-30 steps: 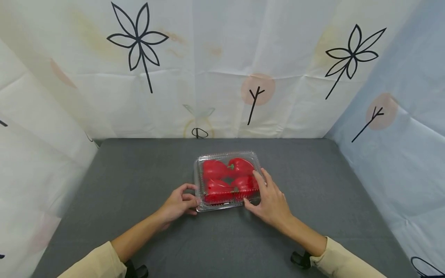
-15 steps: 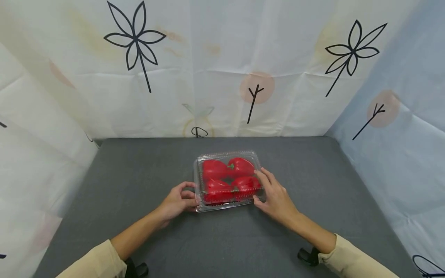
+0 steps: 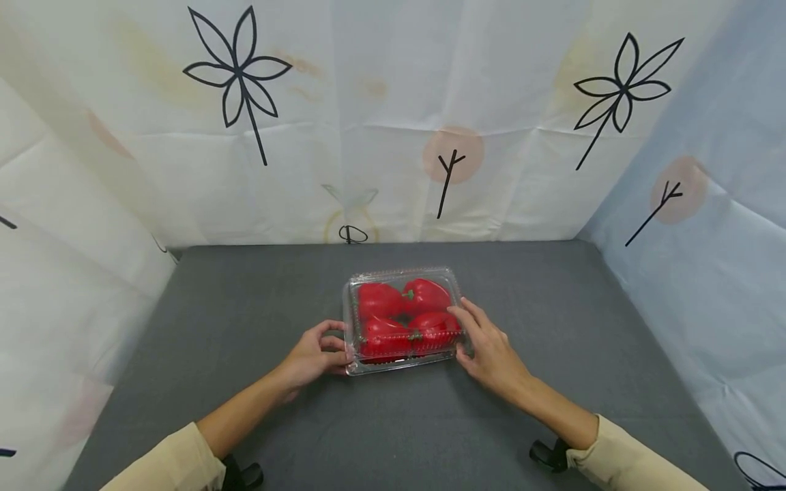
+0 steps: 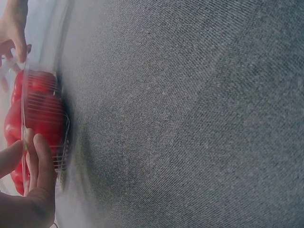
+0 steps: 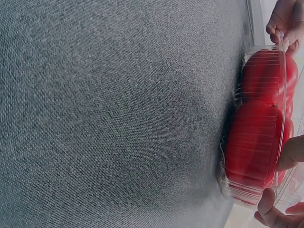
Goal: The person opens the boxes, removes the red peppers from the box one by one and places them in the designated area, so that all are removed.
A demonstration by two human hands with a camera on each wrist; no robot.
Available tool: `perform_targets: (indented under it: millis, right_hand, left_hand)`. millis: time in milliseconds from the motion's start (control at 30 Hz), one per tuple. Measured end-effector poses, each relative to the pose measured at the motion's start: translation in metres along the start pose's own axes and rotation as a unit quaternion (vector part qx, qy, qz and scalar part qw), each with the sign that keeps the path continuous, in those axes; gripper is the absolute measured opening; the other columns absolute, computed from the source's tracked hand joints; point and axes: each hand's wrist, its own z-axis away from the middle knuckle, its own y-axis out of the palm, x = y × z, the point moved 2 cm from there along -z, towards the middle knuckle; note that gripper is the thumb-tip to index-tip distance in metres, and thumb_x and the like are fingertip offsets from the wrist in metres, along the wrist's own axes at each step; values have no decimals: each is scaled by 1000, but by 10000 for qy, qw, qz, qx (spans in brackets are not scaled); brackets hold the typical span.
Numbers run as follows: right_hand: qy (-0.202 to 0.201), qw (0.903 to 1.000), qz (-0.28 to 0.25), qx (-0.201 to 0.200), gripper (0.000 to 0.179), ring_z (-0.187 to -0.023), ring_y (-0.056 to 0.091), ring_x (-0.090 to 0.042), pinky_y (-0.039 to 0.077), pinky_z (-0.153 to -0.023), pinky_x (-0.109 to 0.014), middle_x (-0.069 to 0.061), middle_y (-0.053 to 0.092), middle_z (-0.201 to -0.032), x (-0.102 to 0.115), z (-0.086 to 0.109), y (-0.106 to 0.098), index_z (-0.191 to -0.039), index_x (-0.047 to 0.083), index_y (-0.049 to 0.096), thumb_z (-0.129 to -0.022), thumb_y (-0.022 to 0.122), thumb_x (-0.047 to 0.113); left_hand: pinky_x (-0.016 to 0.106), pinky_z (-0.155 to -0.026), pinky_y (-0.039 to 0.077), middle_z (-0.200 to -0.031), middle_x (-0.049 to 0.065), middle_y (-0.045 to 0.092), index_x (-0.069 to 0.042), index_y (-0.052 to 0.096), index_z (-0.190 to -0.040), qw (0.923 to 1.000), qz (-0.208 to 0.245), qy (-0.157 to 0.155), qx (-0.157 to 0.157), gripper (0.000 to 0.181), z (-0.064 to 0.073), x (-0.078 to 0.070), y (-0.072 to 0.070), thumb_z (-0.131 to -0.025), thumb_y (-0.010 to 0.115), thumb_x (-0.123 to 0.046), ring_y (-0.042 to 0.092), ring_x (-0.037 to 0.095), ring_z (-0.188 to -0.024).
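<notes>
A clear plastic clamshell box [image 3: 393,367] with several red bell peppers [image 3: 425,294] inside rests on the grey cloth. My left hand [image 3: 312,356] pinches the rim at its near left corner. The left wrist view shows the thumb above the rim and fingers [image 4: 43,159] against the ribbed wall below. At the right end, my right hand [image 3: 491,356] holds the edge, thumb by the near right corner and fingers along the right side. The right wrist view shows one digit over the lid and others under the rim [image 5: 280,161]. Some fingertips are hidden behind the box.
Grey cloth [image 3: 276,286] covers the table around the box. White fabric [image 3: 381,102] printed with leaves and twigs hangs behind, and more fabric stands on both sides. Black straps [image 3: 548,455] show at the tan sleeves [image 3: 632,455].
My right hand has slid right, its thumb going from the box's front edge to the near right corner. The left hand stays at its corner, and the box has hardly moved.
</notes>
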Motion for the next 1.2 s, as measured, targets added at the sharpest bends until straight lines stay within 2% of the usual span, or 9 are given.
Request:
perform_targets:
  millis: [167, 267, 467, 733, 867, 1000, 1133, 1200]
  right_hand:
    - [-141, 9999, -16, -47, 69, -69, 50, -14, 41, -52, -22, -28, 46, -142, -1, 2, 0, -134, 5, 53, -70, 68, -17]
    - [-306, 9993, 75, -210, 67, -65, 46, -10, 38, -50, -20, -27, 49, -140, -3, 4, -1, -132, 3, 56, -69, 66, -18]
    - [-560, 9961, 566, -371, 66, -58, 41, -7, 28, -44, -18, -20, 56, -135, -6, 5, -3, -131, 6, 59, -67, 70, -6]
    - [-424, 9977, 518, -140, 66, -53, 31, -1, 26, -42, -18, -14, 55, -138, -6, 1, -13, -135, 10, 56, -72, 75, 7]
    - [-354, 9985, 410, -84, 67, -54, 36, -2, 26, -42, -19, -11, 56, -138, -7, -5, -20, -137, 9, 55, -74, 76, 13]
    - [-550, 9982, 247, 16, 67, -63, 51, -8, 30, -43, -18, -12, 57, -135, -9, -13, -28, -137, 7, 54, -75, 78, 15]
    - [-756, 9971, 15, 133, 68, -75, 59, -15, 38, -49, -21, -14, 59, -133, -11, -21, -38, -138, 5, 53, -76, 80, 16]
    - [-827, 9963, -174, 149, 67, -78, 59, -16, 45, -54, -27, -13, 62, -127, -13, -27, -44, -137, 4, 53, -77, 80, 15]
  left_hand:
    - [41, -79, 59, -96, 13, 67, 0, 41, -137, 9999, -82, -85, -64, 56, -1, 0, -2, -89, 71, 2, 68, 23, -83]
    - [40, -79, 59, -100, 14, 67, -2, 42, -138, 9996, -204, -148, -112, 56, -2, 0, -5, -90, 71, 1, 68, 23, -85]
    - [40, -80, 59, -103, 15, 66, -4, 42, -140, 9993, -288, -206, -132, 57, -3, -2, -9, -91, 70, -1, 68, 25, -87]
    - [40, -80, 59, -100, 14, 66, -3, 42, -140, 9993, -290, -202, -121, 59, -4, -1, -8, -89, 73, -3, 68, 25, -85]
    - [40, -81, 59, -102, 14, 66, -4, 41, -141, 9994, -224, -227, -100, 61, -4, -1, -9, -89, 73, -4, 69, 26, -86]
    - [40, -81, 59, -103, 14, 66, -2, 39, -143, 9997, -100, -207, -20, 62, -3, 0, -10, -90, 72, -3, 69, 26, -85]
    - [40, -80, 59, -100, 13, 66, -1, 39, -143, 9999, -76, -142, 52, 61, -2, 1, -10, -90, 70, -1, 69, 25, -83]
    - [40, -80, 59, -100, 14, 66, -1, 40, -142, 9998, -89, -150, 48, 60, -2, 1, -11, -90, 70, -1, 69, 24, -83]
